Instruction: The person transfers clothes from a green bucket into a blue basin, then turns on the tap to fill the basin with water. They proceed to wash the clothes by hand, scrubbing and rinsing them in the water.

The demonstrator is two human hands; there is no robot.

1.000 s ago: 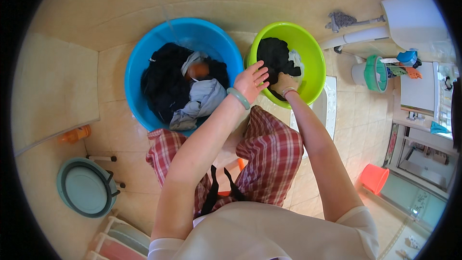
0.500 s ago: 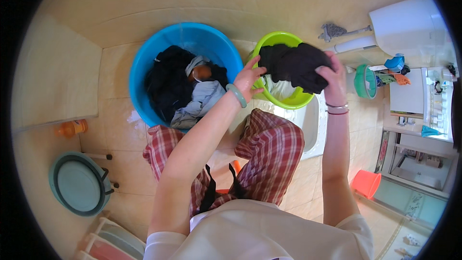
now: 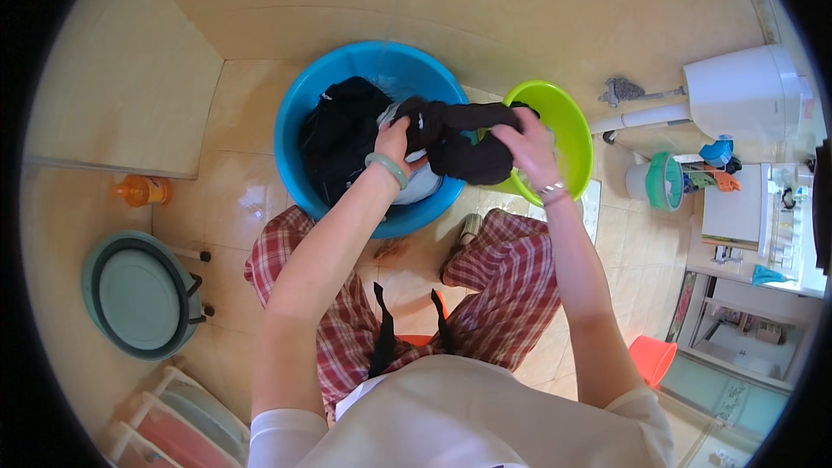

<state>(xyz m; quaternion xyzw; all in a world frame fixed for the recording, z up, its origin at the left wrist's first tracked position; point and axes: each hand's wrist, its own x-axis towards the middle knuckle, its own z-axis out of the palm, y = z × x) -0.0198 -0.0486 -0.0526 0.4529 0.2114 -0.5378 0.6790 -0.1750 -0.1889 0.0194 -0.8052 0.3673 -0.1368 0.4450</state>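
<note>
A dark, almost black garment (image 3: 471, 152) is stretched between my two hands, above the gap between two tubs. My left hand (image 3: 394, 142), with a pale green bangle at the wrist, pinches its left end over the blue tub (image 3: 290, 121). Its right end is gripped by my right hand (image 3: 529, 147) at the green tub (image 3: 576, 139). In the blue tub lie black clothes (image 3: 347, 134) and a light grey cloth (image 3: 416, 186), partly hidden by my hand and the garment. What the green tub holds is mostly covered.
An orange bottle (image 3: 143, 191) and a folding grey-green basin (image 3: 143, 303) stand at the left. To the right are a white toilet tank (image 3: 741, 91), a brush (image 3: 624, 89), a lined bin (image 3: 663, 182) and a red bucket (image 3: 652, 359). Tiled walls close in the far side.
Both hands have carried the dark garment leftward from over the green tub toward the blue one. It was bunched and now hangs longer between them. The view has shifted slightly.
</note>
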